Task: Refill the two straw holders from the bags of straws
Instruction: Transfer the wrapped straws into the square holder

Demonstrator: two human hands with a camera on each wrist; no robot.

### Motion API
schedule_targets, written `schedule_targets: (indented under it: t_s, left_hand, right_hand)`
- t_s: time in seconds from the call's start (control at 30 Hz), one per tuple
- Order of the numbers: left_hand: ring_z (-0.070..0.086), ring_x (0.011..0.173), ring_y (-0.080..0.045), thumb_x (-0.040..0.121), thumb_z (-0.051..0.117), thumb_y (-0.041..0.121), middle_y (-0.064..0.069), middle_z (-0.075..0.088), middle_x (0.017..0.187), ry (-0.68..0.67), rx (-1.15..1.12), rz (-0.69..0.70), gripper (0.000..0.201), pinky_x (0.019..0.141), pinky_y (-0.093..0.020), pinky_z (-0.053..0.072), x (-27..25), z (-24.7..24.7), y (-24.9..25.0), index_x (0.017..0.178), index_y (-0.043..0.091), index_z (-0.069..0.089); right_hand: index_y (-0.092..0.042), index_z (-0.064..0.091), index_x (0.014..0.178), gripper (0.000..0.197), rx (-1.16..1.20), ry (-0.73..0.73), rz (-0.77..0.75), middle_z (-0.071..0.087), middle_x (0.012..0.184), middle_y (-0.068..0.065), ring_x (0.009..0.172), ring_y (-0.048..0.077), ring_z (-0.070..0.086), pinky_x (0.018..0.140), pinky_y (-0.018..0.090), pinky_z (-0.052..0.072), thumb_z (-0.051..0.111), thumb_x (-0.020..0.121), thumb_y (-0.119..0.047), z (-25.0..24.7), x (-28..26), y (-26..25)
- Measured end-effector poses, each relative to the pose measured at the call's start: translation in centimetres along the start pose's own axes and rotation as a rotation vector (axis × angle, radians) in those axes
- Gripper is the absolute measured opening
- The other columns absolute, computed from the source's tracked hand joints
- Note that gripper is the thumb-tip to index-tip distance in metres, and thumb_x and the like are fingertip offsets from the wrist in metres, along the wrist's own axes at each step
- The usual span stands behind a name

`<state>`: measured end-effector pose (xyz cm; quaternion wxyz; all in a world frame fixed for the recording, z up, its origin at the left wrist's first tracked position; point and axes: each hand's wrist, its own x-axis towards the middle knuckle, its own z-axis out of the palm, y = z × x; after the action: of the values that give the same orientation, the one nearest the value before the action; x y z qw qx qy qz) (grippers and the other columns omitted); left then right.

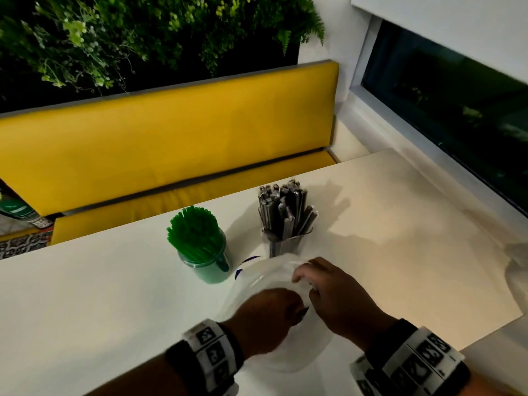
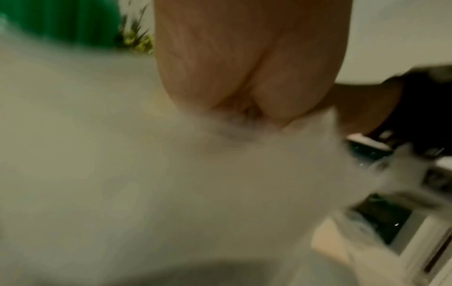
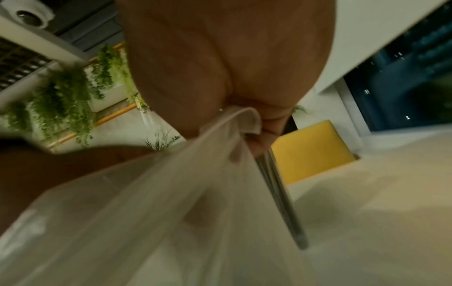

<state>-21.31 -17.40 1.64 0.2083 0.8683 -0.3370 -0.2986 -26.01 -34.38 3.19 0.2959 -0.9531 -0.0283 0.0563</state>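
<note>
Table (image 1: 100, 295) fills the lower frame. Centre: green holder (image 1: 210, 265) and clear holder (image 1: 288, 244), both look packed, so the refill is probably near done. Lower centre: clear bag (image 1: 268, 275), right hand (image 1: 340, 298) pinching its rim, left hand (image 1: 265, 318) curled inside around a dark straw (image 1: 303, 312), seemingly among the last.

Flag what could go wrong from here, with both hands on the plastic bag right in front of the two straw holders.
1. The bag almost touches the clear holder of wrapped dark straws; a tug by the right hand might tip it.
2. The left hand seems to hold a dark straw, which could slip.
3. The green straws lean in their green holder, which a swinging bag might topple.
</note>
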Motion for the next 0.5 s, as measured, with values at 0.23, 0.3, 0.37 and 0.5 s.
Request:
schedule_targets:
  t_s: [0.23,0.3,0.37,0.5]
  left_hand:
    - [0.056,0.12,-0.037,0.098,0.057,0.02,-0.015,0.057,0.129,-0.291,0.3,-0.144,0.038,0.1,-0.043,0.045,0.7,5.1,-1.0,0.134,0.013,0.049]
    - [0.055,0.121,-0.04,0.091,0.064,0.011,-0.017,0.056,0.13,-0.303,0.366,-0.136,0.046,0.099,-0.046,0.045,0.7,5.8,-1.4,0.135,0.01,0.048]
    - [0.056,0.12,-0.038,0.097,0.057,0.021,-0.015,0.059,0.129,-0.217,0.316,-0.124,0.034,0.099,-0.043,0.044,0.7,6.2,-1.5,0.129,0.012,0.053]
    - [0.06,0.11,-0.032,0.104,0.025,0.051,-0.009,0.066,0.119,-0.097,0.13,-0.155,0.05,0.095,-0.036,0.042,0.1,5.8,-1.9,0.115,0.019,0.062]
  right_hand:
    - [-0.025,0.058,0.071,0.03,0.215,-0.011,-0.051,0.048,0.095,-0.015,0.09,0.005,0.054,0.079,0.022,0.047,0.046,0.079,0.002,1.3,-2.1,-2.2]
    - [-0.024,0.058,0.068,0.029,0.235,-0.001,-0.053,0.05,0.098,-0.014,0.092,0.003,0.054,0.081,0.019,0.047,0.046,0.078,0.0,1.7,-2.7,-2.7]
    - [-0.025,0.06,0.07,0.031,0.201,0.006,-0.034,0.048,0.099,-0.017,0.092,-0.001,0.052,0.079,0.013,0.043,0.046,0.078,0.001,1.9,-3.2,-2.4]
    - [-0.031,0.062,0.079,0.029,0.105,0.051,0.013,0.043,0.094,-0.017,0.084,-0.003,0.048,0.069,0.008,0.036,0.055,0.079,-0.003,1.9,-3.6,-1.5]
